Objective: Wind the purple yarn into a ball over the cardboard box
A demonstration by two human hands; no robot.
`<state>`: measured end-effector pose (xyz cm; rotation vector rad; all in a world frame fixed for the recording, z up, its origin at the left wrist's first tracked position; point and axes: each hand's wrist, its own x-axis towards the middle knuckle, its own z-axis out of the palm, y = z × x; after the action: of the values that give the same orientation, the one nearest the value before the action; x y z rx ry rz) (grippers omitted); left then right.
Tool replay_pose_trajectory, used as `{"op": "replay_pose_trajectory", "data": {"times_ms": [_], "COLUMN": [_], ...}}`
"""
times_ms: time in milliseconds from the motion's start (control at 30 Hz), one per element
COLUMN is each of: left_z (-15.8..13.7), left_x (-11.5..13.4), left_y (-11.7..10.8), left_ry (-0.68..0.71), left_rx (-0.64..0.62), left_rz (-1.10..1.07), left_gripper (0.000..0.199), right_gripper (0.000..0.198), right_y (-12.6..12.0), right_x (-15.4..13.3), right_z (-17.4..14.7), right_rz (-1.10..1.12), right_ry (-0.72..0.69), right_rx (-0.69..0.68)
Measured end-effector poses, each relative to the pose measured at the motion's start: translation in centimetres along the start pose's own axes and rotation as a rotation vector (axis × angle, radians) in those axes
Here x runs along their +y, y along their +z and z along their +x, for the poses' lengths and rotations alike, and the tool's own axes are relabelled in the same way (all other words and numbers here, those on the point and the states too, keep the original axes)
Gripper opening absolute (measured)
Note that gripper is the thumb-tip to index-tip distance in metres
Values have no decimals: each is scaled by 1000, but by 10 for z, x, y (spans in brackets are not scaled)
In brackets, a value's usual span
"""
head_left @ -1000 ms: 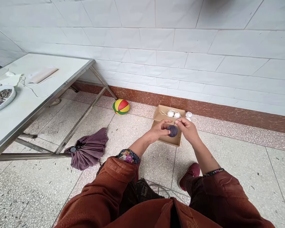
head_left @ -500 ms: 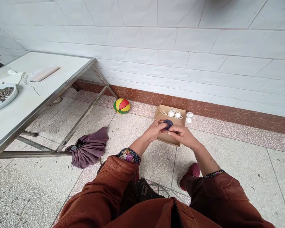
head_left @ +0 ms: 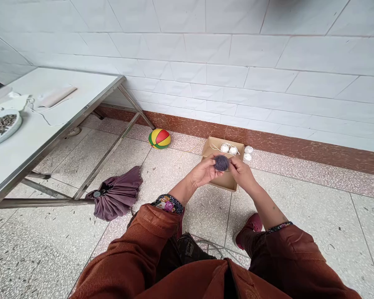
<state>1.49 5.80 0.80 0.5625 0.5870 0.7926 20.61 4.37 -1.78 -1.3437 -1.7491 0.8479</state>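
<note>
A dark purple-grey ball of yarn (head_left: 221, 163) rests in my left hand (head_left: 204, 171), whose thumb and fingers close around its left side. At the ball's right edge, my right hand (head_left: 241, 172) is closed in a pinch on the yarn; the strand itself is too thin to make out. Both hands are above a shallow cardboard box (head_left: 222, 182) on the floor. Inside the box, near its far side, lie two white yarn balls (head_left: 229, 148) with loose strands. Two more white balls (head_left: 248, 153) sit on the floor just right of the box.
To the left stands a metal-framed table (head_left: 90, 79) bearing a white tray (head_left: 14, 131) of dark pieces. A colourful ball (head_left: 159, 138) lies near its leg, and a folded purple umbrella (head_left: 118, 193) lies on the floor. A tiled wall (head_left: 221, 74) runs behind the box.
My right hand has moved from in front of the dark yarn ball to its right side. The ball has turned in my left hand and shows more of its surface.
</note>
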Motion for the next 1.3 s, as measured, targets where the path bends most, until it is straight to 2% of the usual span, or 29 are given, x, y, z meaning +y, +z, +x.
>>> {"op": "replay_pose_trajectory", "data": {"times_ms": [100, 167, 267, 400, 467, 600, 667, 767, 900, 1000, 1067, 1133, 1200, 1300], "left_z": [6, 9, 11, 6, 1, -6, -7, -4, 3, 6, 6, 4, 1, -5], "left_x": [2, 1, -1, -3, -3, 1, 3, 4, 4, 3, 1, -1, -2, -1], "left_y": [-6, -10, -13, -5, -1, 3, 2, 0, -4, -6, -5, -5, -3, -1], "left_ry": [103, 129, 106, 71, 44, -45, -53, -12, 71, 90, 86, 86, 44, -78], "left_rx": [124, 211, 256, 150, 86, -70, -122, -84, 93, 194, 223, 213, 152, -26], "left_rz": [-28, 33, 213, 462, 497, 324, 217, 124, 92, 193, 343, 484, 552, 470], "left_gripper": [38, 34, 31, 36, 43, 64, 67, 56, 40, 34, 31, 33, 43, 62], "right_gripper": [21, 22, 20, 18, 19, 24, 25, 22, 20, 20, 20, 21, 23, 24], "right_y": [1, -1, -7, -16, -17, -9, -5, -3, -6, -11, -15, -18, -18, -14], "right_x": [-4, -9, -19, -24, -22, -12, -8, -5, -11, -20, -23, -24, -21, -14], "right_z": [-5, -7, -7, -2, 0, 2, 2, 0, -3, -5, -5, -4, -2, 0], "right_rz": [-57, -48, 23, 103, 118, 162, 142, 48, 26, 106, 165, 198, 203, 214], "right_ry": [-92, -180, -235, -190, -139, -5, 32, 35, -51, -103, -100, -84, -63, -20], "right_rx": [-144, -238, -238, -68, -4, 76, 72, 23, -137, -231, -206, -137, -61, 2]}}
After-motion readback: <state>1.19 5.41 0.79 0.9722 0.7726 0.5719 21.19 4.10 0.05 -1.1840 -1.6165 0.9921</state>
